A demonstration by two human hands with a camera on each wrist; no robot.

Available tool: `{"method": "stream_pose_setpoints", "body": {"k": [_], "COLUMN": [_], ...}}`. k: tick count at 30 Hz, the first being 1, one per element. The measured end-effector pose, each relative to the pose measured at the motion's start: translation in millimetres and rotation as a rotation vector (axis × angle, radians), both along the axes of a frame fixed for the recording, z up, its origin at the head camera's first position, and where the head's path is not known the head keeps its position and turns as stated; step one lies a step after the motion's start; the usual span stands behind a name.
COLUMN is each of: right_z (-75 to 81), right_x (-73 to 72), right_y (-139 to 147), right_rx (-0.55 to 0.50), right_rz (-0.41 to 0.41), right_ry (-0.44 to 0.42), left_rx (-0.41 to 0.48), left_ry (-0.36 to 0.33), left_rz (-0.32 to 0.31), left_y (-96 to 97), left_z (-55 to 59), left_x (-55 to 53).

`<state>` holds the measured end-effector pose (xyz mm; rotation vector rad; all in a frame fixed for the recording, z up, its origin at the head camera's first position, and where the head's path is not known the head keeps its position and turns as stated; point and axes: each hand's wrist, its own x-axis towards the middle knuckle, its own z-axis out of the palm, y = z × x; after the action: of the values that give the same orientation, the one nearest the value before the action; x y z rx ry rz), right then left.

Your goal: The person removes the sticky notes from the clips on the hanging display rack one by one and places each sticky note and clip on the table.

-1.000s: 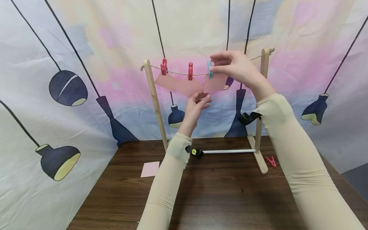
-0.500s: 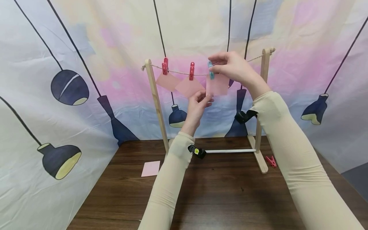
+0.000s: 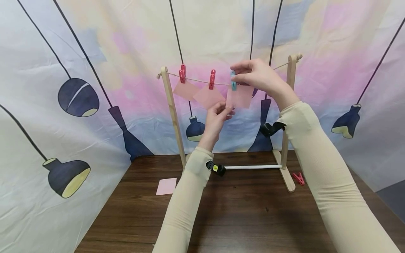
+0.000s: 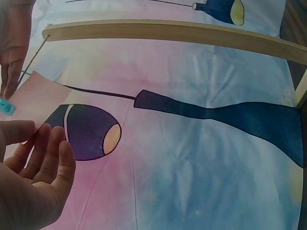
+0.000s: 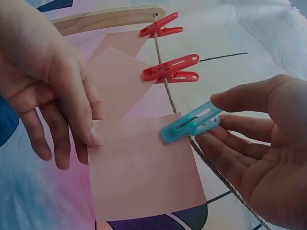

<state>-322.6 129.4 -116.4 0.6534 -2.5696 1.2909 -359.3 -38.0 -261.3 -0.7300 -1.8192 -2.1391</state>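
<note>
In the head view my right hand (image 3: 261, 75) pinches a light blue clothespin (image 3: 233, 81) by its handle ends. That clothespin bites the rope and the top edge of a pink square of paper (image 5: 144, 167), as the right wrist view shows closely. My left hand (image 3: 216, 121) pinches a lower corner of the same paper between thumb and fingers. To the left along the rope (image 3: 199, 81), one red clothespin (image 3: 212, 79) and another red clothespin (image 3: 182, 73) each hold a pink paper square, and these two squares hang tilted.
A wooden stand with a left post (image 3: 173, 116) and right post (image 3: 290, 80) carries the rope; a white bar (image 3: 253, 167) joins its base. On the brown table (image 3: 240, 214) lie a pale pink paper square (image 3: 166, 186) and a pinkish-red clothespin (image 3: 298, 178). A printed cloth hangs behind.
The blue clothespin and its paper have come down slightly with both hands, and the rope dips a little more there. The grips look the same.
</note>
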Motion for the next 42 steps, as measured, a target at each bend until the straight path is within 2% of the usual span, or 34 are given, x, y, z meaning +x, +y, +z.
{"method": "stream_pose_setpoints", "body": {"k": [6, 14, 23, 33, 39, 42], "right_z": [-0.5, -2.3, -2.8, -1.7, -0.4, -0.6], "right_x": [-0.2, -0.8, 1.3, 3.8, 6.5, 7.3], "right_y": [-0.4, -1.0, -2.1, -4.3, -5.5, -4.4], "right_rx": [0.008, -0.012, -0.058, -0.205, -0.266, -0.285], "right_rz": [-0.009, -0.022, -0.111, -0.132, -0.105, -0.092], "right_ry": [-0.007, 0.040, 0.134, 0.240, 0.294, 0.292], "left_rx": [-0.009, -0.018, -0.023, -0.028, -0.028, -0.032], "left_ry": [0.005, 0.012, 0.025, 0.014, -0.003, -0.003], "left_rz": [0.008, 0.023, 0.019, 0.022, 0.031, 0.039], "left_y": [-1.7, -2.9, -4.2, -4.7, -5.7, -6.6], "left_z": [-1.1, 0.7, 1.5, -1.5, -5.0, -7.1], "left_x": [-0.7, 0.2, 2.3, 0.8, 0.6, 0.0]}}
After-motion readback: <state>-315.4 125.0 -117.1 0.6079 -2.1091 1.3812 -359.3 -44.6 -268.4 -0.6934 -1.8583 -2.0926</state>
